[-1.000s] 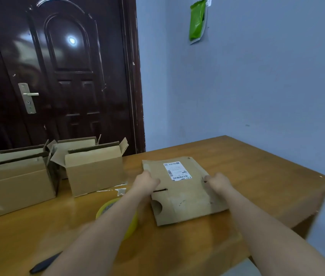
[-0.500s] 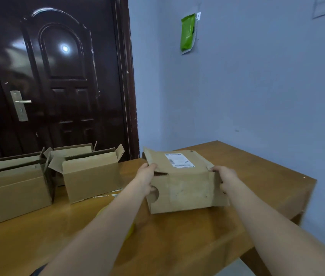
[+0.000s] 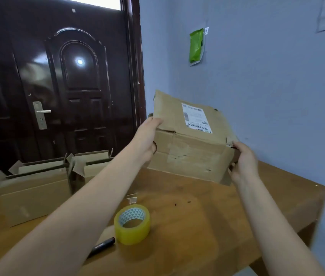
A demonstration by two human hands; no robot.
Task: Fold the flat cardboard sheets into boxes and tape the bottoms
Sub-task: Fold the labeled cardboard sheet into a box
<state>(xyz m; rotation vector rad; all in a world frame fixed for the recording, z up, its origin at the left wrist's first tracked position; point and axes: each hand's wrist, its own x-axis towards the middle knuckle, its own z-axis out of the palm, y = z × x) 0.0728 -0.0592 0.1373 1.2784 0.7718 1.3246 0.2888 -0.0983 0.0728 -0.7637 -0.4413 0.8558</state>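
Note:
I hold a brown cardboard box (image 3: 191,150) up above the wooden table (image 3: 197,226), partly opened into shape, its top panel bearing a white shipping label (image 3: 196,118). My left hand (image 3: 146,139) grips its left edge, fingers curled round the corner. My right hand (image 3: 243,162) grips the right end near a torn flap. A yellowish roll of clear tape (image 3: 132,224) lies on the table below the box, between my forearms.
Formed cardboard boxes stand at the left of the table: a large one (image 3: 32,192) in front and a smaller one (image 3: 94,164) behind. A black marker (image 3: 102,246) lies by the tape. A dark door (image 3: 58,86) and a blue wall (image 3: 267,86) stand behind.
The flat sheet that lay on the table has been opened into a box shape and lifted clear of the table. The tape roll, earlier hidden under my left arm, now shows.

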